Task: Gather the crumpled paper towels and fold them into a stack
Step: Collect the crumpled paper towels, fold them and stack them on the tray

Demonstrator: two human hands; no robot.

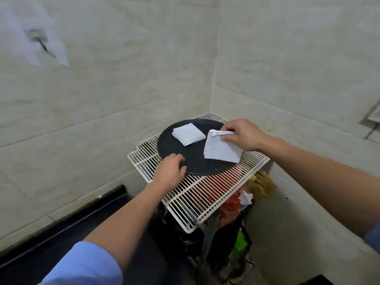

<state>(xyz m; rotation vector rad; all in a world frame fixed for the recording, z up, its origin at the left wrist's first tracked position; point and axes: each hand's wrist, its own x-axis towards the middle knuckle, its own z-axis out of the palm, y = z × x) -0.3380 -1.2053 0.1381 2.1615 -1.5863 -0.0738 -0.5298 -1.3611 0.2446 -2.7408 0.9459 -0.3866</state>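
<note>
A small stack of folded white paper towels (188, 133) lies on the far left part of a round black tray (197, 163). My right hand (242, 134) pinches the top edge of another folded white towel (221, 150), which hangs down over the tray's right side. My left hand (169, 170) rests at the tray's near left rim with fingers curled and nothing in it that I can see.
The tray sits on a white wire rack (197, 192) in a tiled corner. Under the rack are bags and clutter (236, 204), red, yellow and green. A black counter edge (61, 223) runs along the left wall.
</note>
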